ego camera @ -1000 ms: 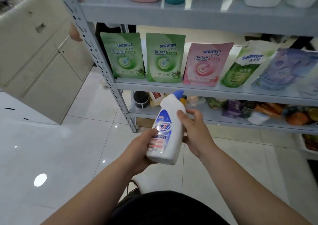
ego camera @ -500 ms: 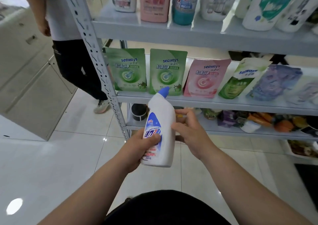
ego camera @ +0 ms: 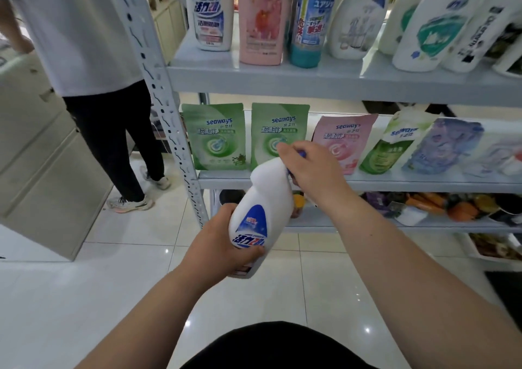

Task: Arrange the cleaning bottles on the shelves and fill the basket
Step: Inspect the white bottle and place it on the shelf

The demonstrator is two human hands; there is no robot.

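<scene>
A white cleaning bottle [ego camera: 261, 205] with a blue label and blue cap is tilted in front of the metal shelf unit. My left hand [ego camera: 223, 244] grips its base from the left. My right hand [ego camera: 308, 168] is curled over its neck and cap, hiding most of the cap. On the top shelf [ego camera: 282, 76] stand a matching white bottle [ego camera: 210, 10], a pink bottle [ego camera: 261, 18], a blue-capped spray can [ego camera: 310, 21] and several white bottles to the right. No basket is in view.
The middle shelf [ego camera: 226, 182] carries green, pink and purple refill pouches. The lower shelf [ego camera: 423, 223] is full of mixed goods. A person in a white shirt [ego camera: 93, 44] stands left of the shelf post [ego camera: 158, 94], beside a beige cabinet [ego camera: 36, 154]. White floor tiles lie below.
The view has tilted up and closer to the shelves. My right hand has moved from the bottle's side up onto its neck and cap, and the bottle has leaned over to the right.
</scene>
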